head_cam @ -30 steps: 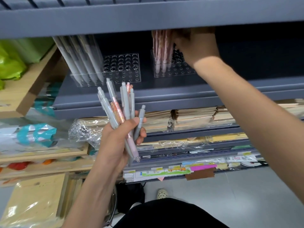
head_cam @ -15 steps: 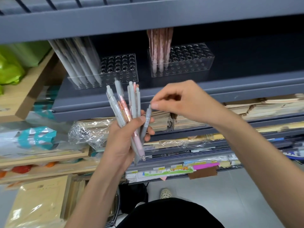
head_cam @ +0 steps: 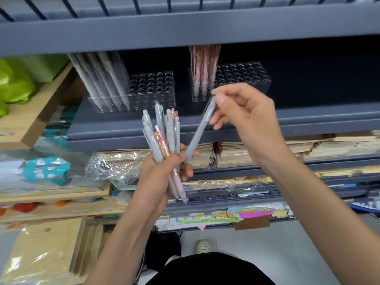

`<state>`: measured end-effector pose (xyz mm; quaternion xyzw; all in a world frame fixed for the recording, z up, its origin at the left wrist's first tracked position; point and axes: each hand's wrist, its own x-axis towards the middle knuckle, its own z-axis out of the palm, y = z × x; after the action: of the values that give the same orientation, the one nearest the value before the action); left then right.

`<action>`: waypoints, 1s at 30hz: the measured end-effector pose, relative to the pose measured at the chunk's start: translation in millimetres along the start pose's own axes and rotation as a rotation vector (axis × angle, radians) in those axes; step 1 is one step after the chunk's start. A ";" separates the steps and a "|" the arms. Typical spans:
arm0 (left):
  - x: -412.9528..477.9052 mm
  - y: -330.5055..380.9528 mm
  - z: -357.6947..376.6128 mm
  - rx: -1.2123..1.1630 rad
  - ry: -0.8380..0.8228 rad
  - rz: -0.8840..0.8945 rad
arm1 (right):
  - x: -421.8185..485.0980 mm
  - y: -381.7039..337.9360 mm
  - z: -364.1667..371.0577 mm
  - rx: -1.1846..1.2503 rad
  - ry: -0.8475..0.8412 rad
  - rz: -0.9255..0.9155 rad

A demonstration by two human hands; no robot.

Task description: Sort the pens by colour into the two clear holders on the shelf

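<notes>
My left hand (head_cam: 156,182) grips a bundle of pens (head_cam: 162,136), mostly grey with a few pink ones, held upright below the shelf. My right hand (head_cam: 244,116) pinches the top end of a single grey pen (head_cam: 198,134), which slants down to the left with its tip next to my left fingers. On the dark shelf stand two clear holders. The left holder (head_cam: 152,91) has several grey pens (head_cam: 102,79) leaning at its left end. The right holder (head_cam: 242,77) has several pink pens (head_cam: 202,66) upright at its left end.
A dark grey upper shelf (head_cam: 185,31) overhangs the holders closely. Below lie stacks of paper goods in plastic wrap (head_cam: 115,167) and coloured labels. Wooden racks (head_cam: 26,124) and green bags (head_cam: 14,85) stand at the left. A shoe shows on the floor below.
My right hand left the pink pens in the right holder, came down to the bundle, and has drawn one grey pen out and up to the right.
</notes>
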<state>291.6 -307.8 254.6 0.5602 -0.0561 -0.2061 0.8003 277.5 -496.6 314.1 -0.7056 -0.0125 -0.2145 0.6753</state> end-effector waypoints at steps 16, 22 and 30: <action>-23.6 30.3 -71.8 -0.057 0.210 0.056 | 66.7 3.8 99.0 -0.199 0.141 -0.202; -33.9 41.9 -97.2 -0.045 0.201 0.084 | 107.3 15.5 123.0 -0.619 0.160 -0.181; -37.5 44.7 -125.0 -0.087 0.277 0.034 | 130.8 14.4 144.5 -0.898 0.038 -0.190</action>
<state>309.5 -171.0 255.3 0.5470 0.0546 -0.1153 0.8274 442.0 -395.0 342.9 -0.9200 0.0296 -0.2726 0.2800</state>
